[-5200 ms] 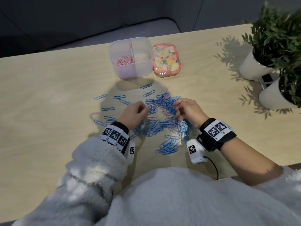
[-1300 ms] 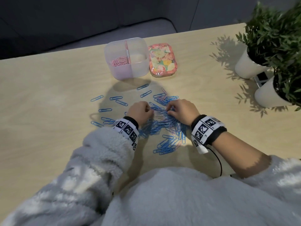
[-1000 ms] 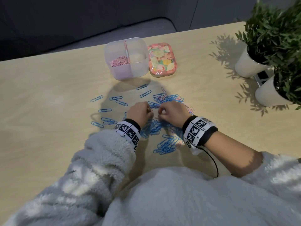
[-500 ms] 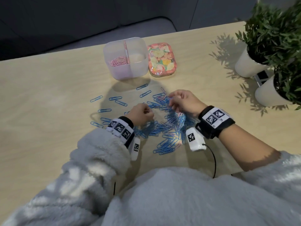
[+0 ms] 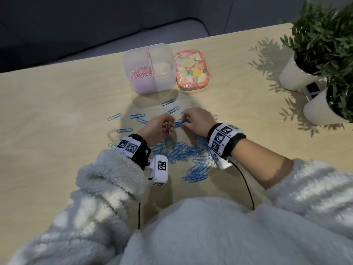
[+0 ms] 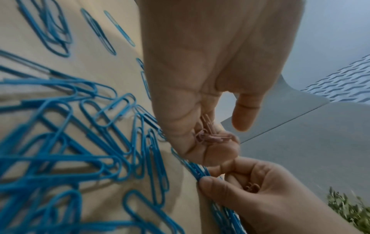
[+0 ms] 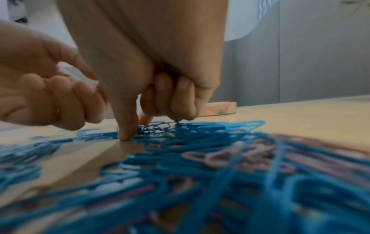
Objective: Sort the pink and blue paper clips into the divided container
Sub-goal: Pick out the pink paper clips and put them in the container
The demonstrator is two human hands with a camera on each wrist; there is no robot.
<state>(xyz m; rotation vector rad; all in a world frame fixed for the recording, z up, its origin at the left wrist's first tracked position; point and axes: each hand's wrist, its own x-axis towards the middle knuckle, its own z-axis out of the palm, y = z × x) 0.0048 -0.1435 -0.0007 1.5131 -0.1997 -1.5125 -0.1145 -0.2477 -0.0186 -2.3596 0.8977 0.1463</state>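
The left hand (image 5: pixel 157 125) is cupping small pink wire clips (image 6: pixel 210 136) while the right hand (image 5: pixel 198 121) is pinching into the tangled blue wire clips (image 5: pixel 183 150) on the table, light, slippery things best nipped individually at a loop.

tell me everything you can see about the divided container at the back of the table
The divided container is a squarish tub of frosted, translucent plastic with rounded corners and no lid on it. A pink divider wall splits it into left and right compartments. The left one holds a heap of pink paper clips; the right one looks empty. It stands upright on the wooden table, right beside a floral tin. Neither hand touches it.
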